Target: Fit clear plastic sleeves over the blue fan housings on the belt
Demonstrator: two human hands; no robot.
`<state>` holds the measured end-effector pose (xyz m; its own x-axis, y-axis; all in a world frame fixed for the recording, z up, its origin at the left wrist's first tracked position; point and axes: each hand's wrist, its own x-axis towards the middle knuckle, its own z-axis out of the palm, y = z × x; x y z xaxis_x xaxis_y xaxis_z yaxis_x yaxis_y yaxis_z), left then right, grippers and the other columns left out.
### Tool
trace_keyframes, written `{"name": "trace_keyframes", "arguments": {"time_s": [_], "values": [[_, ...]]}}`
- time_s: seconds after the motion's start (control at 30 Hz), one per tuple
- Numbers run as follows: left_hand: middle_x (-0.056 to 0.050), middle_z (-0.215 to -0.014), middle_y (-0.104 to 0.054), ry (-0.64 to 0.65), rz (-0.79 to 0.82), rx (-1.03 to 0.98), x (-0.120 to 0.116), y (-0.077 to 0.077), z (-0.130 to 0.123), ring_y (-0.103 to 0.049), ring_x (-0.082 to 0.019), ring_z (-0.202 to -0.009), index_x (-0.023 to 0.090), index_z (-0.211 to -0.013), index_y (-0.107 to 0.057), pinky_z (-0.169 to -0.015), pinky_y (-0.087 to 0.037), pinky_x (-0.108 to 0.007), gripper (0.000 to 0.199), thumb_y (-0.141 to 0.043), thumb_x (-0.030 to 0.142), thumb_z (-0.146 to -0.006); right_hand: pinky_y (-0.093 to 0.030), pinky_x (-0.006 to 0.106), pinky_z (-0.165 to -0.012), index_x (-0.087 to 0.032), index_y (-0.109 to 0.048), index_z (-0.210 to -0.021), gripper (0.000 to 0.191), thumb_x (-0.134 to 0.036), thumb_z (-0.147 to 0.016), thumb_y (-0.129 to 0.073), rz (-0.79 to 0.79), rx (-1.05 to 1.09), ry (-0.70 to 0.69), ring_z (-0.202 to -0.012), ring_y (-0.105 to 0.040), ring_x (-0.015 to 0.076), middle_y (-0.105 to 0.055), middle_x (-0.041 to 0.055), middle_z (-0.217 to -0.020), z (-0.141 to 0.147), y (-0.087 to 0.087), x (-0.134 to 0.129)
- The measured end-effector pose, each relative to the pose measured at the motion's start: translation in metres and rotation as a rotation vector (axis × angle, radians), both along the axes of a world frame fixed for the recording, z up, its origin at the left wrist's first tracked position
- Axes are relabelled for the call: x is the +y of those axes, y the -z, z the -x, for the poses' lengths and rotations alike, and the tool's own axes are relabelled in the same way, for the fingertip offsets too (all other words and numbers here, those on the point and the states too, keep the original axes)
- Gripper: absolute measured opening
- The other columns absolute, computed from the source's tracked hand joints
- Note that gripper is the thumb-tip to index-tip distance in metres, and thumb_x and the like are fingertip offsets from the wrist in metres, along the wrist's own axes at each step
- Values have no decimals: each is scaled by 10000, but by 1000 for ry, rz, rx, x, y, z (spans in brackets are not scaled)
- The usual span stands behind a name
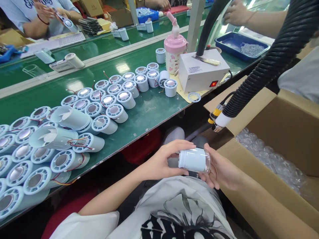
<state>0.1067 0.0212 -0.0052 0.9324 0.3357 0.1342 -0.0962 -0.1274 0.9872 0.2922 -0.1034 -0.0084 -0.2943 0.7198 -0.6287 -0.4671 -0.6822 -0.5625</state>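
A light blue cylinder [193, 158] with a clear cover on its right end is held sideways above my lap. My left hand [166, 159] grips its left end, thumb below and fingers above. Around the clear right end curls my right hand [215, 169], its fingers underneath. Many similar light blue cylinders [116, 111] stand or lie on the green bench to the left, some with thin red wires. Two longer hollow blue housings [53, 136] rest on top of them.
An open carton [249, 179] with clear plastic covers [269, 157] stands at the right, under a black hose [259, 69]. On the bench are a white box [203, 71], a pink-lidded cup [175, 49] and a blue tray [241, 46]. Other people's hands work across the bench.
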Motion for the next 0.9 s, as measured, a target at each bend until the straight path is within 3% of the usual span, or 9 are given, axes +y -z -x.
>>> {"name": "trace_keyframes", "arguments": {"time_s": [0.1,0.17,0.2,0.27,0.33,0.53,0.77,0.83,0.9], "values": [[-105,-1282,-560,-55,93,82,-4,-7,1,-578,-247,-1153,257,-1317,-516,-922,-536,-346,643,-775,213,-731,-407,140,-306,-145,-593,-971,673,-719,-913,-245,-234,-145,44,-408,-590,110,-638,42,-623,-1,8,-5],[-97,-1223,-585,-83,176,136,-6,-10,2,-614,-230,-1075,240,-1324,-495,-899,-545,-345,637,-764,247,-746,-570,247,-513,-218,-516,-1229,626,-700,-830,-522,-548,-443,185,-726,-692,192,-682,100,-990,-3,12,-10],[-93,-1202,-594,-87,215,155,-6,-11,2,-623,-227,-1051,238,-1327,-485,-880,-551,-343,637,-759,265,-753,-601,330,-703,-279,-465,-1311,633,-603,-802,-655,-727,-627,234,-957,-670,240,-617,110,-1211,-4,13,-12],[-88,-1149,-616,-72,276,195,-5,-12,3,-645,-221,-981,238,-1343,-460,-820,-568,-340,639,-740,306,-773,-470,444,-1014,-385,-451,-1349,625,-314,-807,-753,-1033,-948,210,-1274,-483,277,-433,51,-1461,-6,13,-16],[-85,-1106,-637,-30,307,235,-4,-12,3,-663,-207,-892,239,-1367,-439,-758,-577,-335,649,-718,343,-791,-386,459,-1092,-414,-514,-1308,582,-150,-829,-712,-1135,-1068,102,-1326,-431,270,-438,8,-1470,-7,12,-19],[-104,-1384,-518,52,260,171,0,-15,3,-575,-260,-1185,269,-1403,-453,-997,-496,-388,762,-785,212,-719,-548,327,-890,-385,-530,-1315,426,-298,-909,-630,-669,-544,144,-1053,-646,211,-656,9,-1209,-7,8,-23],[-81,-1227,-637,109,498,228,-1,-4,1,-637,-216,-1049,275,-1455,-364,-907,-517,-356,799,-744,176,-760,-553,283,-755,-353,-677,-1167,429,-120,-807,-681,-631,-691,165,-742,-679,157,-727,-30,-923,-6,8,-20],[-70,-1174,-660,97,545,251,-3,2,-1,-641,-199,-1006,269,-1454,-364,-884,-508,-328,814,-758,192,-746,-548,297,-737,-328,-660,-1203,420,-153,-821,-663,-561,-661,144,-691,-671,160,-725,-38,-793,-1,8,-18],[-71,-1161,-659,56,592,298,0,5,-3,-644,-190,-943,256,-1425,-410,-794,-521,-286,752,-751,273,-754,-548,314,-739,-301,-627,-1256,440,-278,-821,-692,-531,-597,122,-727,-677,179,-737,-19,-858,0,10,-13]]}}
